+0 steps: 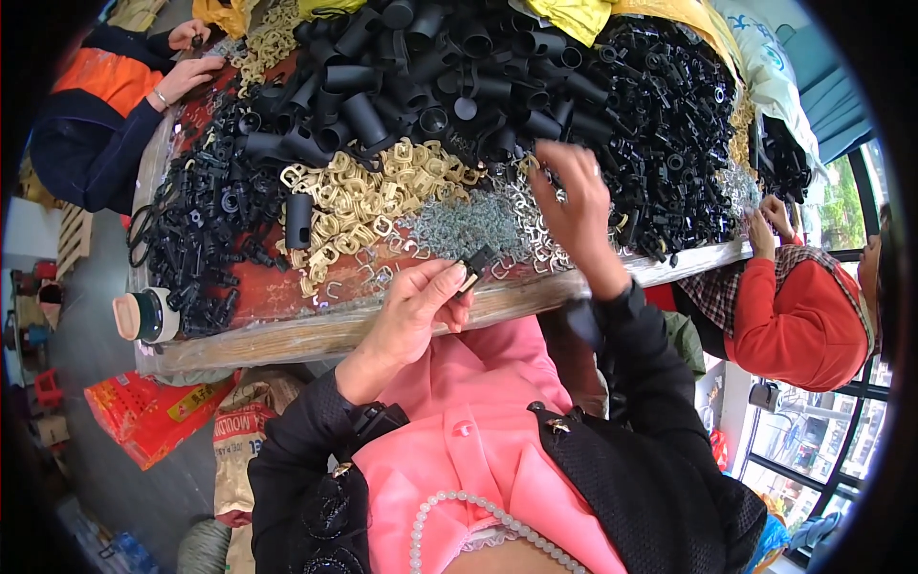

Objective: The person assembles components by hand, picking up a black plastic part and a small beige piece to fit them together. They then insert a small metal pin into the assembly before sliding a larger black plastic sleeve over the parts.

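Near the table's front edge, my left hand [424, 308] is closed around a small black plastic fitting [478, 264] with a pale, shiny piece at its lower end. My right hand [577, 199] hovers above the table's middle with thumb and fingers apart, and I see nothing between them. Below and beside it lie loose silver metal rings [543, 247]. A heap of small grey metal pins or screws [459, 228] spreads between my hands. Beyond that is a mound of beige plastic buckles [387, 191].
Black tubes [363, 120] pile up at the back, with small black parts on the left [206, 210] and right [669, 124]. A lidded cup [148, 316] stands at the left corner. Co-workers sit at left [105, 105] and right [803, 316]. A red bag [143, 411] rests below.
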`<state>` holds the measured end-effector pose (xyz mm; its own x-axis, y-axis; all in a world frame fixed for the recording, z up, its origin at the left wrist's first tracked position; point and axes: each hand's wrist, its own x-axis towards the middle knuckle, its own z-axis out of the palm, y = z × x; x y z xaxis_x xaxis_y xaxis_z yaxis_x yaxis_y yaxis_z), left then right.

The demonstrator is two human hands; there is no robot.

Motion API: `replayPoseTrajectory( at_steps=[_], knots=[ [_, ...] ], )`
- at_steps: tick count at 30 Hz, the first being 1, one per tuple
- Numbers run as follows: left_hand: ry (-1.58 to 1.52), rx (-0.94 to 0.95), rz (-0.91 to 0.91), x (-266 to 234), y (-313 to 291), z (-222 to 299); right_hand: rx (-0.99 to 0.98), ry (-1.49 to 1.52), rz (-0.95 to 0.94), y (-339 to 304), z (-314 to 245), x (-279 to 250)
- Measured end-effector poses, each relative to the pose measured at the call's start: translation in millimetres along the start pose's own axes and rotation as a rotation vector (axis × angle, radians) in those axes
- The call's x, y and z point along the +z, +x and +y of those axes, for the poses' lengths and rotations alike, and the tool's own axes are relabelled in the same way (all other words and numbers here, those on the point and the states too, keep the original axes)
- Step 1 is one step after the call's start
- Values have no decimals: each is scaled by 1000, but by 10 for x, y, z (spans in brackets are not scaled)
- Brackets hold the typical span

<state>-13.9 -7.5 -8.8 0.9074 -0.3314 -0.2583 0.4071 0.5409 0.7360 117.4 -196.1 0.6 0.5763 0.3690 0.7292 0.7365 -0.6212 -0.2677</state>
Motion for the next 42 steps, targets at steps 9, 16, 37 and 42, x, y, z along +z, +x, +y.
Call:
replayPoseTrajectory(
  at_steps=[9,16,37,42],
  knots=[
    [-19,35,111,25,-30,-15,139,-188,-331,16,610,175],
    [3,89,140,109,-86,15,165,360,-341,-250,-150,-512],
    [577,-38,39,188,-108,119,222,710,-782,-257,-624,-614],
    [593,-66,16,179,-69,121,365,783,-830,-275,-622,-546]
  ],
)
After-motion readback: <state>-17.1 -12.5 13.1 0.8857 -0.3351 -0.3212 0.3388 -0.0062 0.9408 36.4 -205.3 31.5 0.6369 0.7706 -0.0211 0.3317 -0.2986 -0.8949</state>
